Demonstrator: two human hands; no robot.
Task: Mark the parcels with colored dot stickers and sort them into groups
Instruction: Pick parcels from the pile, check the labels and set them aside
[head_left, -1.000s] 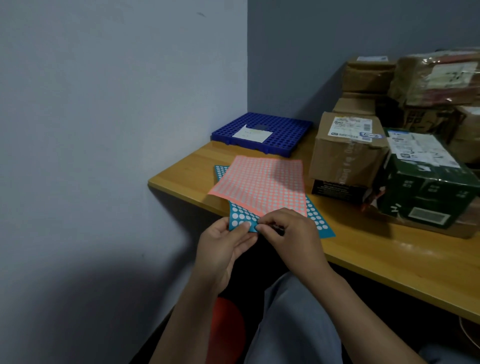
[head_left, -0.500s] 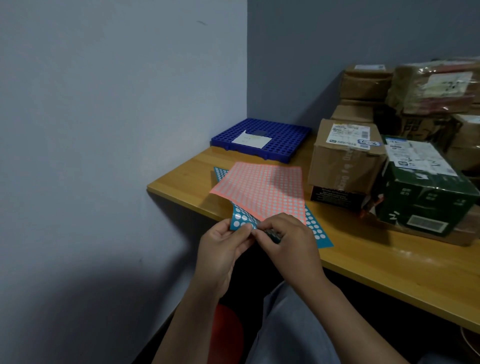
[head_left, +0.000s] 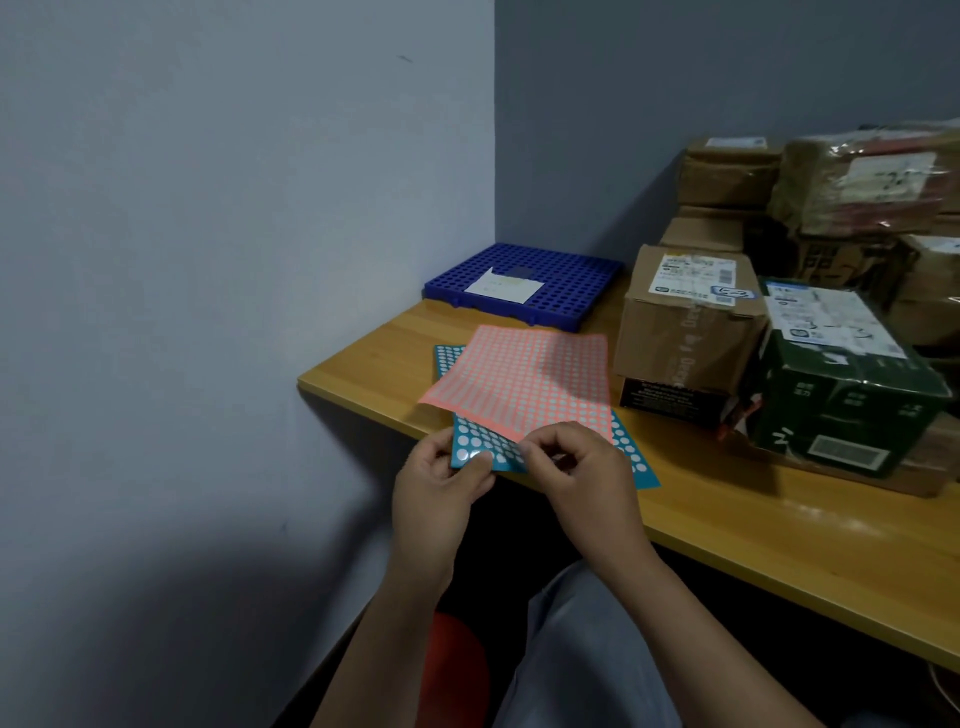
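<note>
Two dot sheets overlap at mid-frame on the table's (head_left: 779, 530) near edge, the pink sheet (head_left: 530, 379) over the blue sheet (head_left: 488, 449). The left hand (head_left: 436, 499) pinches the blue sheet's near corner; the right hand (head_left: 582, 483) pinches its edge just beside. The parcels (head_left: 680, 332) stand right of frame, nearer the right hand.

At the wooden table's (head_left: 753, 540) near edge, the left hand (head_left: 439, 493) holds the blue sticker sheet (head_left: 488, 449) under the pink sheet (head_left: 530, 379) while the right hand (head_left: 576, 475) pinches at it, parcels (head_left: 685, 332) stacked beyond.
</note>
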